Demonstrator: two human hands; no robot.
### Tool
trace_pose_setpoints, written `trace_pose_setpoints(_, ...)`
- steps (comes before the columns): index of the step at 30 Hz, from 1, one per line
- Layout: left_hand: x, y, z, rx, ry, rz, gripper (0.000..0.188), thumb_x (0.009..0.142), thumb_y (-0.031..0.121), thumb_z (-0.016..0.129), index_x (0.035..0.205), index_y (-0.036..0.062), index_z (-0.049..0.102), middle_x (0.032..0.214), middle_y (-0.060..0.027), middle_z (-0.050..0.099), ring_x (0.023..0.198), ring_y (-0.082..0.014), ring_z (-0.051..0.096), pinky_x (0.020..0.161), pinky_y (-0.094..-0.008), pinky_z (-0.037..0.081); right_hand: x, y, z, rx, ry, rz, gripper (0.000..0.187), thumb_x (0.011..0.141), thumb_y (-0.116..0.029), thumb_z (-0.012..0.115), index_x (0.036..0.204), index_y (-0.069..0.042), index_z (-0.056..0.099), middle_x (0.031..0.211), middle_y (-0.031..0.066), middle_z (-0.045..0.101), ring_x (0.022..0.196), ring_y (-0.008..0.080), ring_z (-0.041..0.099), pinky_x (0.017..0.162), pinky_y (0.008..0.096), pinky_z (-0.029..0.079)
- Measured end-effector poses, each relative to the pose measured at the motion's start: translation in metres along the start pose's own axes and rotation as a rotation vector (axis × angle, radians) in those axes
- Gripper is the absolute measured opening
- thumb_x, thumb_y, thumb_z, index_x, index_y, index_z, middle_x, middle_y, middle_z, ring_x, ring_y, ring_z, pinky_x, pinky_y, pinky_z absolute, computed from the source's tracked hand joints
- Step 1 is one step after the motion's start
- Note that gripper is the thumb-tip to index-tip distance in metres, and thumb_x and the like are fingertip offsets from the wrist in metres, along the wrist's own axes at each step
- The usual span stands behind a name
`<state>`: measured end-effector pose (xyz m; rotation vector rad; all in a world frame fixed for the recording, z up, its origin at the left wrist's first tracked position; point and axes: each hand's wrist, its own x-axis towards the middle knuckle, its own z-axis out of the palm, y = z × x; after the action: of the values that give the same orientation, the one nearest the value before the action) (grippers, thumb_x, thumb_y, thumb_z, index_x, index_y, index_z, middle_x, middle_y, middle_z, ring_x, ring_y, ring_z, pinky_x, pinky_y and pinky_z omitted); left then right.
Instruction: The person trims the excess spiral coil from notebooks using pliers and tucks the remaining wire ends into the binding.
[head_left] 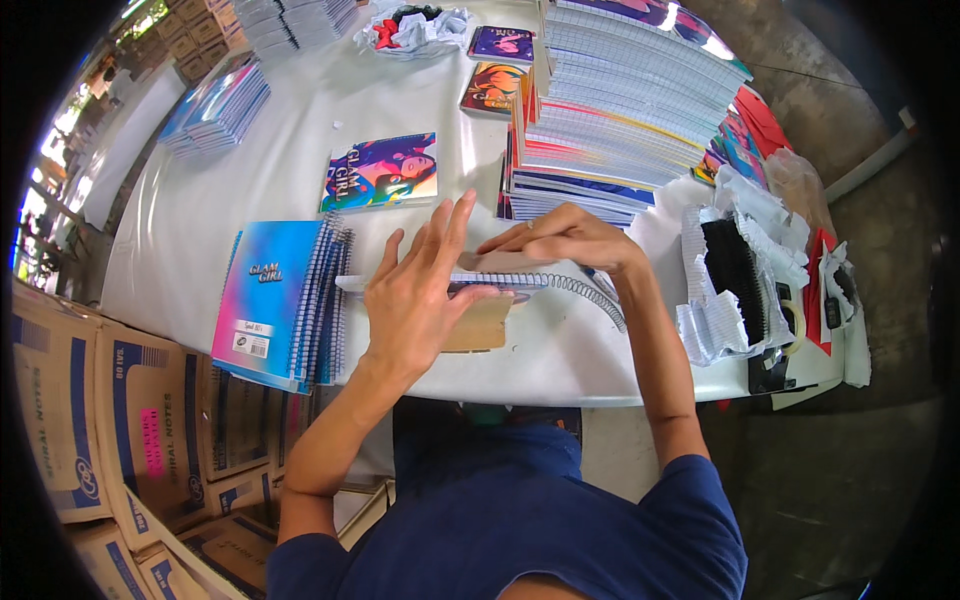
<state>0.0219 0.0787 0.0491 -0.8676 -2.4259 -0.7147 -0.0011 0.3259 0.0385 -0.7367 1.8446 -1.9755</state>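
Observation:
In front of me a notebook (470, 281) has its bound edge toward me. A wire coil (592, 291) runs along that edge and trails in a curve past the notebook's right end. My left hand (418, 285) grips the notebook's left part, fingers stretched over it and thumb along the coil edge. My right hand (575, 240) is closed over the far right side, its fingertips partly hidden. A piece of brown cardboard (478, 333) lies beneath. At left is a stack of blue-pink spiral notebooks (270, 295); beyond my hands lies a notebook with a colourful illustrated cover (380, 172).
Tall stacks of notebooks (630, 100) stand at the right back. Crumpled paper holding black coils (735, 270) and a tape roll (794, 325) are at the right. More notebooks (218, 105) sit far left. Cardboard boxes (150, 410) are piled beside the table (200, 200).

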Motion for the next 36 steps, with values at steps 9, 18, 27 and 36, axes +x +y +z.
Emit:
trace_pose_setpoints(9,-0.005,-0.007,-0.010,0.055,0.037,-0.030,0.101,0.058,0.034,0.084,0.145,0.0156,0.036,0.137,-0.0041,0.054,0.117,-0.0262,0.058,0.098,-0.0479,0.046,0.002,0.025,-0.013,0.076,0.179,0.210,0.043,0.076,-0.032,0.074,0.094,0.006,0.070,0.114,0.0274,0.064,0.112,0.0310,0.059,0.095,0.0373,0.044)
trace_pose_setpoints(18,-0.009,-0.019,-0.016,0.125,0.053,-0.049,0.103,0.056,0.038,0.082,0.146,0.0169,0.036,0.139,-0.0074,0.051,0.118,-0.0259,0.058,0.100,-0.0464,0.045,0.014,0.025,0.003,0.590,0.047,-0.051,0.052,0.083,-0.038,0.068,0.108,0.007,0.068,0.123,0.0304,0.058,0.116,0.0372,0.056,0.098,0.0381,0.042)
trace_pose_setpoints(27,-0.012,-0.026,-0.017,0.131,0.049,-0.082,0.102,0.058,0.039,0.081,0.146,0.0176,0.035,0.143,-0.0083,0.048,0.121,-0.0267,0.055,0.104,-0.0483,0.040,0.028,0.016,0.006,0.359,-0.047,-0.014,0.051,0.084,-0.036,0.069,0.100,0.012,0.067,0.115,0.0225,0.065,0.105,0.0236,0.060,0.093,0.0338,0.044)
trace_pose_setpoints(36,-0.013,-0.027,-0.025,0.141,0.015,-0.126,0.090,0.065,0.037,0.079,0.144,0.0179,0.040,0.140,-0.0083,0.051,0.123,-0.0289,0.053,0.105,-0.0499,0.036,0.038,-0.031,0.022,-0.095,-0.068,-0.005,0.061,0.075,-0.034,0.077,0.116,0.009,0.063,0.124,0.0249,0.059,0.114,0.0303,0.057,0.104,0.0402,0.038)
